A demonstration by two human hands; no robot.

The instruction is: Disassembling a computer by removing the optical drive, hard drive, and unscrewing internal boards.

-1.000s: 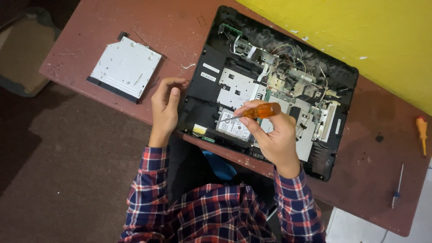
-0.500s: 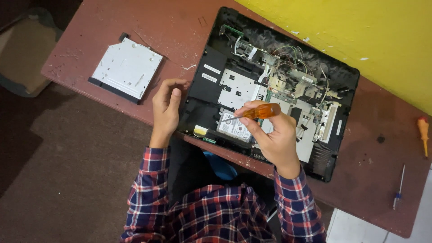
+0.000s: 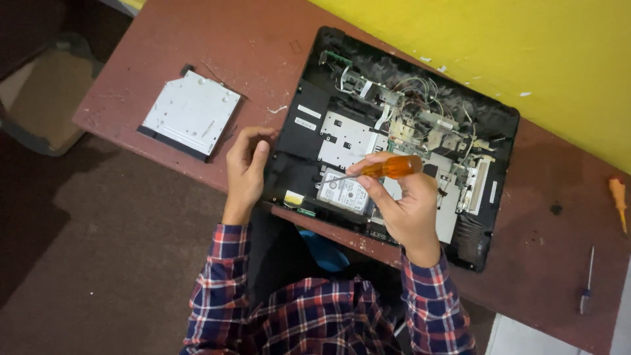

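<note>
An opened black laptop base [image 3: 309,135] lies on the reddish-brown table, its boards, wires and a silver hard drive [image 3: 345,192] exposed. My right hand [image 3: 407,207] grips an orange-handled screwdriver [image 3: 388,169], whose thin shaft points left and down toward the hard drive's upper left corner. My left hand [image 3: 246,172] rests with curled fingers against the laptop's left edge. Both sleeves are plaid red and blue.
A silver optical drive [image 3: 192,114] lies on the table to the left of the laptop. At the far right sit a second orange screwdriver [image 3: 618,200] and a thin dark tool [image 3: 587,279]. A yellow wall [image 3: 526,46] borders the table's far side.
Both hands and the screwdriver stay almost still over the laptop. Only the view shifts slightly.
</note>
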